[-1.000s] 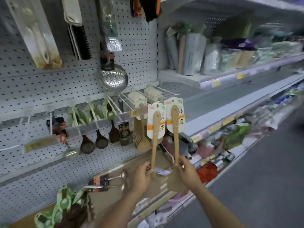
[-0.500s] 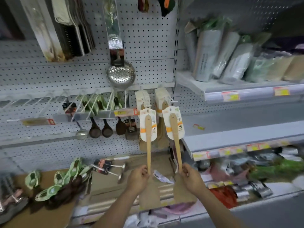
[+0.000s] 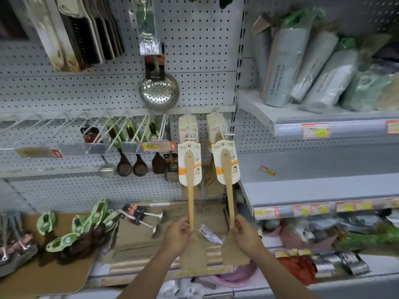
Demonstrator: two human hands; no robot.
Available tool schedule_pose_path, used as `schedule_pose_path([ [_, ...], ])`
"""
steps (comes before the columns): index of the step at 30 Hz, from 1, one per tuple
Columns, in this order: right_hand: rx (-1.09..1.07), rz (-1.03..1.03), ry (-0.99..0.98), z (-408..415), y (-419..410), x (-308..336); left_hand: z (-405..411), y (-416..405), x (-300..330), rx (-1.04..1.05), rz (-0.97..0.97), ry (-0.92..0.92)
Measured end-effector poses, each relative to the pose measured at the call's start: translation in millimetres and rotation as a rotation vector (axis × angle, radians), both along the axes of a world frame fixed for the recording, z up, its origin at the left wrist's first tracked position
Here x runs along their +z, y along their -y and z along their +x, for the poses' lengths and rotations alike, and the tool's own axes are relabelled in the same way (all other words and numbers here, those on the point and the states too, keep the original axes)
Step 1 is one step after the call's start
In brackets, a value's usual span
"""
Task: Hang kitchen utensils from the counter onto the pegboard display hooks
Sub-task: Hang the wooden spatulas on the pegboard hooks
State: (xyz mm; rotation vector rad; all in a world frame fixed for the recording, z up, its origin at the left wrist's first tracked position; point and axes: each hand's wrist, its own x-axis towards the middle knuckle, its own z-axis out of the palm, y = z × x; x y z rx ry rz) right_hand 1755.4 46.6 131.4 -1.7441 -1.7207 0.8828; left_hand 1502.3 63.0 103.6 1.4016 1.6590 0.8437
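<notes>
Wooden spatula, left (image 3: 190,190): pale handle upright, card sleeve at its top level with the hook (image 3: 189,139); broad blade hangs below my fist.
My left hand (image 3: 177,234): fingers curled tight round the lower handle, just above the blade.
Wooden spatula, right (image 3: 227,186): same make, handle upright, carded top at the neighbouring hook (image 3: 228,134); whether either card is threaded on I cannot tell.
My right hand (image 3: 246,233): clenched round the lower handle, thumb against the wood.
Pegboard (image 3: 205,61): grey, perforated; matching carded spatulas hang behind both of mine.
Steel skimmer (image 3: 159,91): hanging above, left of the spatulas.
Dark wooden spoons (image 3: 131,167): hanging in a row left of my spatula.
Counter (image 3: 54,275): brown board bearing green-carded spoons (image 3: 86,225) and steel ladles (image 3: 149,219).
</notes>
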Motion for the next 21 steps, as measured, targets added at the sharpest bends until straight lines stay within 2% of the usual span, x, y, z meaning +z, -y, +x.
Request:
schedule_pose_path([
  [3,-0.001,-0.011,-0.028,-2.2,-8.7,-2.1,-4.6,-16.7,-8.6,0.009,-0.032,0.043],
  [16,-0.023,0.032,-0.159,1.2,-22.9,-10.9,3.6,-46.0,-3.5,-0.015,-0.019,0.01],
  [21,-0.003,0.015,-0.128,-0.1,-32.4,-16.8,3.5,-60.4,-11.7,-0.033,-0.02,0.01],
])
